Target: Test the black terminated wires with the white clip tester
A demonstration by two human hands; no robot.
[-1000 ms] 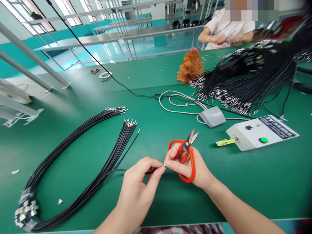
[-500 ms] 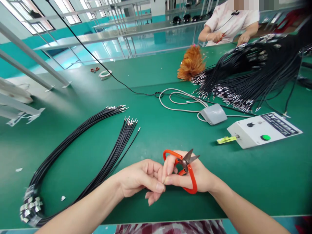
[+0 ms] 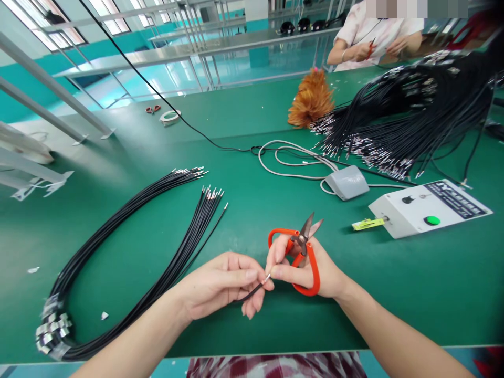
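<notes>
My left hand (image 3: 220,286) holds a thin black cable (image 3: 251,292) close to its end, and the cable's short pale tip points up to the right. My right hand (image 3: 325,270) pinches that tip between thumb and fingertip. Hooked over the same hand are orange-handled scissors (image 3: 302,239), their blades apart and pointing up, away from the cable. Left of my hands a curved bundle of black cables (image 3: 134,200) lies on the green table, its tips silvery. Where the rest of the held cable runs is hidden behind my left hand and forearm.
On the right stand a white box with a green button (image 3: 433,220) and a grey pedal (image 3: 346,182) with its cord. Behind them lies a large heap of black cables (image 3: 417,115) beside an orange feather duster (image 3: 311,100). Across the table a co-worker (image 3: 378,42) holds red-handled scissors.
My hands have drawn slightly apart, and the cable with its pale tip now shows between them. The right hand and scissors have risen a little. The co-worker's hands have shifted.
</notes>
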